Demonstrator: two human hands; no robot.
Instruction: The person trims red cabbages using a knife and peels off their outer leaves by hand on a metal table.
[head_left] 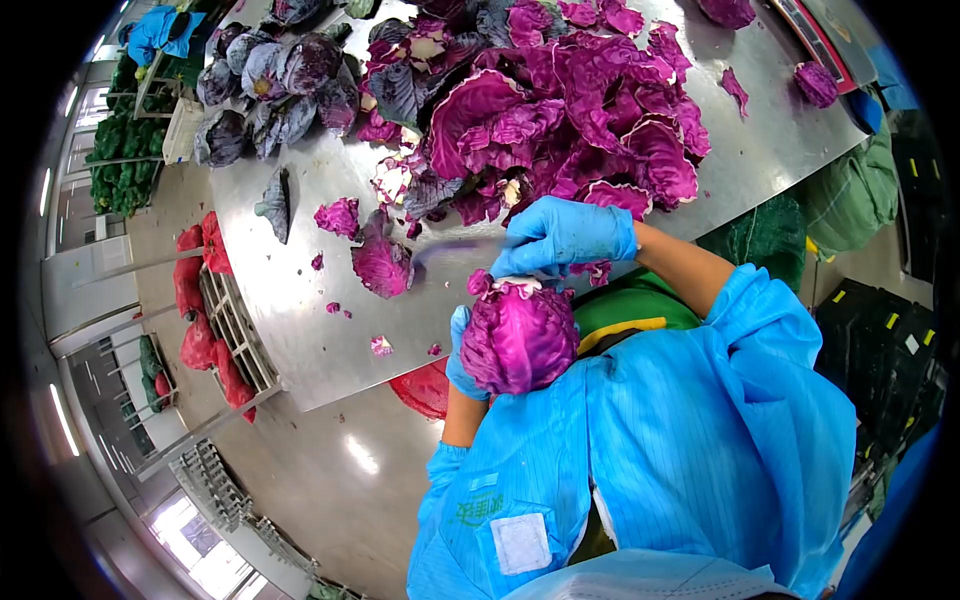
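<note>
A trimmed red cabbage head (520, 338) is held close to the front of the blue gown, its pale stem end facing up. Around its left side wraps my left hand (463, 355) in a blue glove, mostly hidden by the cabbage. My right hand (568, 236), gloved too, is closed just above the stem end. From its fingers a thin, motion-blurred knife blade (450, 247) sticks out to the left; the handle is hidden. Loose purple leaves (383, 262) lie on the metal table beyond the blade.
A large pile of purple leaves (570, 110) covers the middle of the metal table (290, 330). Dark untrimmed cabbages (285, 75) sit at the back left. Another cabbage (816, 84) is at the far right. Red sacks (200, 340) and black crates (875, 340) stand beyond the table.
</note>
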